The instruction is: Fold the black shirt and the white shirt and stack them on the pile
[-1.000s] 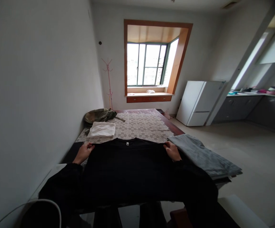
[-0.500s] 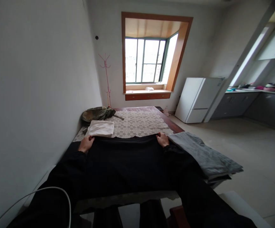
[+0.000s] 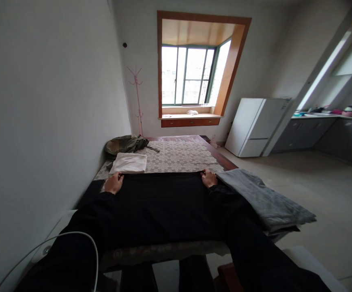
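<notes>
Lace cloth covers the dark wooden table (image 3: 221,159) set against a white wall, with an olive bag (image 3: 125,144) and a folded white cloth (image 3: 129,163) at its far left. Just before that cloth the left hand (image 3: 114,183) pinches the far left corner of a black garment (image 3: 160,207) spread flat on the near table, fingers closed on its edge. At the far right corner the right hand (image 3: 209,179) clamps the same edge, beside a folded grey garment (image 3: 262,200).

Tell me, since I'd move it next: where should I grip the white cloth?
Judging by its pose, take the white cloth by its near edge, from the near side: it lies folded flat just beyond the left hand, its far side against the green bag.
</notes>
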`<state>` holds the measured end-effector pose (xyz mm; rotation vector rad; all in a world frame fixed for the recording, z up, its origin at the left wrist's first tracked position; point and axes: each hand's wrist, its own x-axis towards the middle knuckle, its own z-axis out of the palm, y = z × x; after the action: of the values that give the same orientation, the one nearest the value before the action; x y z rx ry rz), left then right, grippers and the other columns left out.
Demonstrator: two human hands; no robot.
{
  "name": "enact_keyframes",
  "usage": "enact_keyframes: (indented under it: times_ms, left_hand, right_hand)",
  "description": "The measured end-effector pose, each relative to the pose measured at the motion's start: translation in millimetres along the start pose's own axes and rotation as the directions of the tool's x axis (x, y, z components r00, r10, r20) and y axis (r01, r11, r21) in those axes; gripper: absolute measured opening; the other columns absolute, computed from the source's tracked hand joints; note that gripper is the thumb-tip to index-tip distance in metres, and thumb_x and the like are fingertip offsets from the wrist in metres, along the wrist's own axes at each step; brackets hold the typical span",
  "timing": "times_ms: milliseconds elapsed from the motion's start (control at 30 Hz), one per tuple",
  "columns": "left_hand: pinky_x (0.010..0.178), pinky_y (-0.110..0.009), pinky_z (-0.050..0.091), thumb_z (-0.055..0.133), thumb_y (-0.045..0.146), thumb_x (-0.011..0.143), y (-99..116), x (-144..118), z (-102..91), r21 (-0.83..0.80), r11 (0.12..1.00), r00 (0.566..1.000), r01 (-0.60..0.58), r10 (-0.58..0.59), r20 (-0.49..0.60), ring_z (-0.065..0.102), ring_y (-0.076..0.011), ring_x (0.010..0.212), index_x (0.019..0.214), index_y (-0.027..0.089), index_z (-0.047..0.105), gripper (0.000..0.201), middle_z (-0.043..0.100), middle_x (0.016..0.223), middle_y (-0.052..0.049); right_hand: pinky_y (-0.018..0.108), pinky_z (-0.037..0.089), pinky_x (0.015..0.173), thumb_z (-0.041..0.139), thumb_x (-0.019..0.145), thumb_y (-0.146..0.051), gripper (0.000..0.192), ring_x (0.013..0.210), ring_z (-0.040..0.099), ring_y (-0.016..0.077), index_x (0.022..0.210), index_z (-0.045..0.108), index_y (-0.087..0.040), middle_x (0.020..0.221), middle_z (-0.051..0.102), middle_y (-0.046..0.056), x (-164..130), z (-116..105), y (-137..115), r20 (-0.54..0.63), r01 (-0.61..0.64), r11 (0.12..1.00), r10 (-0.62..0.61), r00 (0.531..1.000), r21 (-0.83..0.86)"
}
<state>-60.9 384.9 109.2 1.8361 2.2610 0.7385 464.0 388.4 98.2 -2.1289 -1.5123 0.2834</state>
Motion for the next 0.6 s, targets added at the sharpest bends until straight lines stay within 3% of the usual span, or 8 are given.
enact_keyframes:
  times_ms: [133,233,333,400,433,500,600]
  left_hand:
    - [0.089,-0.037,0.053,0.057,0.038,0.094,7,-4,-4.7,-0.03,0.999,1.0,0.015,-0.015,0.007,0.073,-0.0312,0.106,0.113,0.019,0.069,0.029,0.079,0.104,-0.013]
    - [0.089,-0.036,0.054,0.062,0.041,0.092,8,-10,-16.5,-0.092,0.995,1.0,0.031,-0.031,0.005,0.074,-0.0288,0.103,0.119,0.017,0.065,0.036,0.079,0.104,-0.013]
    - [0.088,-0.036,0.057,0.064,0.043,0.092,-3,-30,-30.6,-0.175,0.984,0.999,0.036,-0.037,-0.003,0.076,-0.0257,0.1,0.133,0.016,0.055,0.05,0.079,0.109,-0.014]
    - [0.086,-0.036,0.059,0.068,0.044,0.089,-16,-56,-38.9,-0.307,0.951,0.999,0.044,-0.037,0.028,0.077,-0.0238,0.095,0.141,0.018,0.049,0.061,0.078,0.114,-0.014]
    - [0.086,-0.037,0.06,0.071,0.046,0.087,-24,-73,-42.8,-0.393,0.918,0.998,0.055,-0.033,0.061,0.077,-0.0236,0.094,0.143,0.019,0.047,0.067,0.078,0.117,-0.014]
    - [0.087,-0.039,0.062,0.075,0.049,0.082,-37,-110,-50.8,-0.526,0.845,0.989,0.096,-0.023,0.143,0.077,-0.0251,0.096,0.148,0.02,0.043,0.079,0.075,0.124,-0.017]
    - [0.087,-0.043,0.063,0.078,0.054,0.077,-50,-162,-62.6,-0.592,0.789,0.974,0.164,-0.035,0.223,0.077,-0.0294,0.104,0.152,0.023,0.038,0.091,0.07,0.133,-0.02]
  right_hand:
    - [0.037,0.048,0.096,0.054,0.098,-0.027,0.027,0.116,0.067,0.0299,0.122,0.065,-0.02,0.117,0.072,0.015,-8,-8,-12,0.019,0.019,0.999,-0.018,1.0,-0.029]
    - [0.039,0.046,0.103,0.062,0.094,-0.028,0.038,0.127,0.061,0.0309,0.13,0.06,-0.017,0.133,0.066,0.017,-25,-20,-20,0.02,0.074,0.997,-0.073,0.997,-0.038]
    - [0.041,0.041,0.114,0.066,0.09,-0.03,0.053,0.139,0.05,0.0312,0.14,0.054,-0.02,0.147,0.058,0.014,-67,-33,-12,-0.017,0.284,0.959,-0.284,0.959,-0.016]
    - [0.043,0.042,0.114,0.062,0.093,-0.035,0.047,0.135,0.054,0.0298,0.138,0.055,-0.025,0.142,0.062,0.011,-109,-42,9,-0.055,0.457,0.889,-0.455,0.889,0.037]
    - [0.042,0.045,0.111,0.059,0.094,-0.039,0.041,0.129,0.058,0.0293,0.134,0.058,-0.027,0.138,0.065,0.009,-133,-46,23,-0.071,0.483,0.873,-0.479,0.875,0.067]
    - [0.041,0.054,0.097,0.056,0.095,-0.048,0.034,0.107,0.068,0.0281,0.122,0.064,-0.029,0.119,0.072,0.007,-180,-53,55,-0.097,0.436,0.894,-0.427,0.899,0.104]
    - [0.038,0.055,0.073,0.053,0.093,-0.059,0.034,0.076,0.07,0.0263,0.105,0.068,-0.03,0.086,0.072,0.005,-234,-62,102,-0.119,0.242,0.96,-0.226,0.967,0.143]
